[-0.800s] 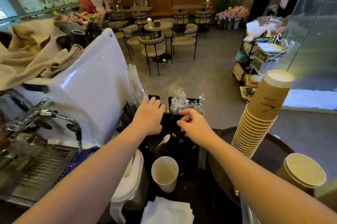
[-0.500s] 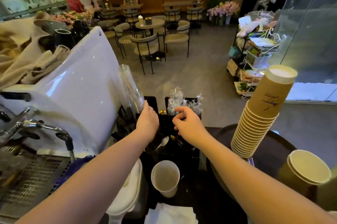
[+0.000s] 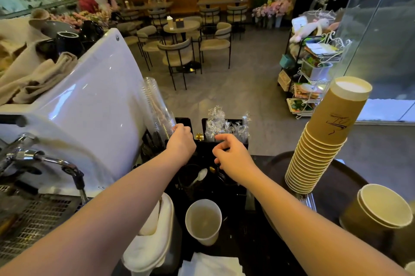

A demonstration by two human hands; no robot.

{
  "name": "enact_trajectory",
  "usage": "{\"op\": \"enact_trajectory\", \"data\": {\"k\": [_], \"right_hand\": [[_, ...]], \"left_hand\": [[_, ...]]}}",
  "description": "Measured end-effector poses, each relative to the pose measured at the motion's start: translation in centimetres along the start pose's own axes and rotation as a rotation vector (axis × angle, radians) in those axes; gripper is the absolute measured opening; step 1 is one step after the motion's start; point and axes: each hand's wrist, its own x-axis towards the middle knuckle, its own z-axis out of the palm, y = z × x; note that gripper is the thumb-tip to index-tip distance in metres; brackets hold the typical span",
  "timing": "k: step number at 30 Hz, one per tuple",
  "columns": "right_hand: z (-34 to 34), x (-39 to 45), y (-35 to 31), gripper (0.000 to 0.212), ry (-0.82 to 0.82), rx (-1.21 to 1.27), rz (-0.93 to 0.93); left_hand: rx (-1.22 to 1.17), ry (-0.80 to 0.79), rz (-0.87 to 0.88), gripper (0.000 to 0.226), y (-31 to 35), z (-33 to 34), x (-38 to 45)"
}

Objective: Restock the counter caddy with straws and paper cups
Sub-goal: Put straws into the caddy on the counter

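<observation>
The black counter caddy (image 3: 224, 121) stands at the counter's far edge, with cellophane-wrapped straws (image 3: 221, 126) upright in its right compartment. A leaning stack of clear plastic cups (image 3: 156, 105) rises from its left side. My left hand (image 3: 180, 144) is at the base of that stack, fingers curled around it. My right hand (image 3: 233, 155) hovers just in front of the straws, fingers loosely curled and nothing visible between them. A tall tilted stack of brown paper cups (image 3: 323, 141) stands to the right on a dark round tray (image 3: 350, 177).
A white espresso machine (image 3: 89, 96) with its steam wand (image 3: 47, 159) fills the left. A single white paper cup (image 3: 203, 223), napkins (image 3: 210, 264) and a cloth-wrapped jug (image 3: 155, 242) sit close to me. More brown cups (image 3: 381, 208) lie at the right. A spoon (image 3: 199, 176) sits in the caddy.
My left hand slid left from the caddy top to the clear cup stack's base. My right hand stayed by the straws, its fingers curling. The view tilted down slightly.
</observation>
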Motion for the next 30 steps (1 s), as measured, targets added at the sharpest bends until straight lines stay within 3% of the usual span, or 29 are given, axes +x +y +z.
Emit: {"op": "enact_trajectory", "data": {"k": [13,18,22,30], "right_hand": [[0.4,1.0,-0.2,0.027,-0.010,-0.014,-0.039],[0.3,1.4,-0.3,0.028,-0.008,-0.033,-0.039],[0.5,1.5,-0.5,0.025,-0.030,-0.052,-0.050],[0.3,2.6,-1.3,0.020,-0.038,-0.100,-0.094]], "left_hand": [[-0.163,-0.077,0.070,0.028,-2.5,-0.4,1.6],[-0.208,-0.148,0.105,0.010,-3.6,-0.9,1.7],[-0.290,-0.190,0.119,0.024,-4.5,-1.4,2.1],[-0.296,-0.224,0.139,0.024,-5.8,-2.4,2.4]]}}
